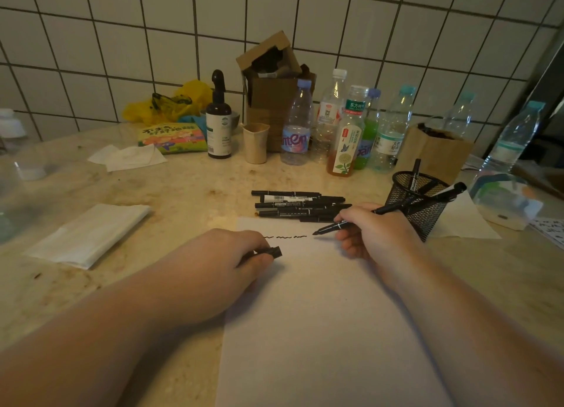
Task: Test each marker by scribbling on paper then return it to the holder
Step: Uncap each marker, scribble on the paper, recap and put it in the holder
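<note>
Right hand [370,228] grips uncapped marker [387,208], tip just beside scribbles [285,237] on paper [320,315]; left hand [225,263] pinches cap [273,252]—needs light short strokes, paper pinned.

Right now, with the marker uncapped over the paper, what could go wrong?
1. The marker in the right hand points its bare tip just right of the scribbles; a wrist brushing them might smear the ink.
2. Its rear end lies close to the mesh holder, so a quick stroke could knock it.
3. The left hand holds the cap while resting on the paper; if it lifts, the sheet may slide.
</note>
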Available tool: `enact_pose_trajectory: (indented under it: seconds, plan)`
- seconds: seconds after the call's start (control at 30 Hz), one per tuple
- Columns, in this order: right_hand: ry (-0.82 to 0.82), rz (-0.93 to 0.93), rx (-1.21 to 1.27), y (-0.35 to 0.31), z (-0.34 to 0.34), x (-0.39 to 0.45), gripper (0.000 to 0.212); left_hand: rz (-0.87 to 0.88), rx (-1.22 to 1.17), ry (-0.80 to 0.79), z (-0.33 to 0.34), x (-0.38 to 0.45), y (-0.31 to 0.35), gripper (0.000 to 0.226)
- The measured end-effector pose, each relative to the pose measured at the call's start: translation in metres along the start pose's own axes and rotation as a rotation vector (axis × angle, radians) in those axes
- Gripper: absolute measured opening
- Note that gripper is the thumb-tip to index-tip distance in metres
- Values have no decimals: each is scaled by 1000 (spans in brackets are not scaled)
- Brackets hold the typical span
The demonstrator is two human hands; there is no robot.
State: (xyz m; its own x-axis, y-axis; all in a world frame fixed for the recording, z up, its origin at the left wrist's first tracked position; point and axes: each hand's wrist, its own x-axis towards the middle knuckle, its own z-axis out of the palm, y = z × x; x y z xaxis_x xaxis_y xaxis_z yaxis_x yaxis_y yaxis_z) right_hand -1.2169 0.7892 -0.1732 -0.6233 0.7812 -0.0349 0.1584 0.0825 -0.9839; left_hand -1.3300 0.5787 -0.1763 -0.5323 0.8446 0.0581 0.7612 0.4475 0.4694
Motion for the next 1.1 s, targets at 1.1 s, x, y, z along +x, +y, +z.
enact_pose_trajectory:
  seconds: [1.1]
  plan:
    - [-83,-25,124,-2,-2,0,11,-18,-6,48,-1,2,-3,22]
